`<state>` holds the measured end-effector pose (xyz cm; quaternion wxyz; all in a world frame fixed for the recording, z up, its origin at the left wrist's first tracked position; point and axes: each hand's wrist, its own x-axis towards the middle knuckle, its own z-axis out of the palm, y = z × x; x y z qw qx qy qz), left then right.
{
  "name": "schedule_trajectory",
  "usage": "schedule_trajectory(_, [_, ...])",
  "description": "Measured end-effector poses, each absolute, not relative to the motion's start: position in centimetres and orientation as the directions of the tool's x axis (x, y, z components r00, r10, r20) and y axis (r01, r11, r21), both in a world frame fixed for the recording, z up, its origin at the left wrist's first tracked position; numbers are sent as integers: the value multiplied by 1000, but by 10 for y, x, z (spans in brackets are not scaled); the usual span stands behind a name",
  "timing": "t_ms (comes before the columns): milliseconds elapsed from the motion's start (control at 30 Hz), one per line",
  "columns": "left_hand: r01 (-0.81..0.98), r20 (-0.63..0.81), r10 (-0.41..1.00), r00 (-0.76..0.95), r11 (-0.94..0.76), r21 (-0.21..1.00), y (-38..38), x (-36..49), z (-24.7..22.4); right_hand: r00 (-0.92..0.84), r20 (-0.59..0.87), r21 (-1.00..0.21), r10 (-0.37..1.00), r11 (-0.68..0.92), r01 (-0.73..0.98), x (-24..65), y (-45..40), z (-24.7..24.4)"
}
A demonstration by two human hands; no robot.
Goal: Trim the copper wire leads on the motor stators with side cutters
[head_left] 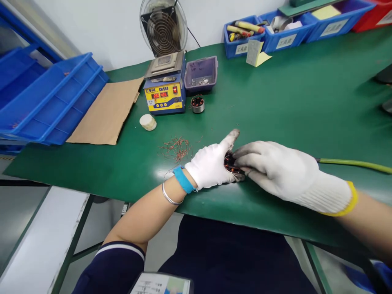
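Observation:
A small round motor stator point(230, 163) with copper windings and a dark core sits in my left hand point(211, 165), near the front of the green table. My left hand, in a white glove with smudged fingertips, is closed round it, thumb pointing up and away. From the right, my gloved right hand point(275, 169) has its bent fingers pressed together on the stator's upper rim. Whether a wire end is pinched there is hidden. Beyond my left wrist lies a loose heap of copper wire clippings point(177, 149). A green handle point(355, 163) sticks out behind my right hand.
A blue-yellow solder pot point(165, 94) with a lit display stands at the back, a fan point(162, 30) behind it. Beside it are a purple bin point(200, 73), another stator point(197, 104) and a white round block point(148, 122). Blue bins point(244, 36) line the back; cardboard point(107, 110) lies left.

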<state>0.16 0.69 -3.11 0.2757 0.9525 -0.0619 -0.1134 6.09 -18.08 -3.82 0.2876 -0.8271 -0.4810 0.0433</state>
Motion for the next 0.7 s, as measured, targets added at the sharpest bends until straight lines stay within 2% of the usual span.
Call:
schedule_trajectory(67, [-84, -169, -202, 965, -844, 529, 6, 2, -30, 727, 107, -760, 679, -416, 500, 66, -176, -37])
schedule_trajectory(100, [-95, -164, -209, 964, -848, 521, 5, 3, -29, 787, 54, -829, 615, -412, 378, 68, -174, -37])
schedule_trajectory(167, [-97, -165, -213, 963, -846, 524, 5, 3, -28, 847, -10, -891, 532, -389, 234, 71, -175, -38])
schedule_trajectory(267, [-47, -188, -205, 961, -787, 616, 8, 1, -28, 890, -31, -918, 455, -364, 155, 76, -183, -39])
schedule_trajectory(333, [-19, -178, -199, 964, -716, 698, 11, 0, -32, 866, -15, -870, 500, -434, 236, 79, -190, -39])
schedule_trajectory(433, [-14, -119, -183, 976, -599, 801, 13, -2, -39, 773, -49, -671, 633, -594, 444, 77, -193, -42])
schedule_trajectory(500, [-9, -86, -152, 985, -541, 841, 13, -3, -42, 750, -46, -582, 660, -628, 517, 72, -188, -45])
schedule_trajectory(600, [3, -73, -106, 992, -548, 837, 10, -4, -44, 705, 38, -615, 708, -540, 575, 66, -176, -47])
schedule_trajectory(700, [-36, -57, -144, 988, -570, 821, 9, -5, -42, 706, 62, -674, 705, -493, 551, 67, -171, -45])
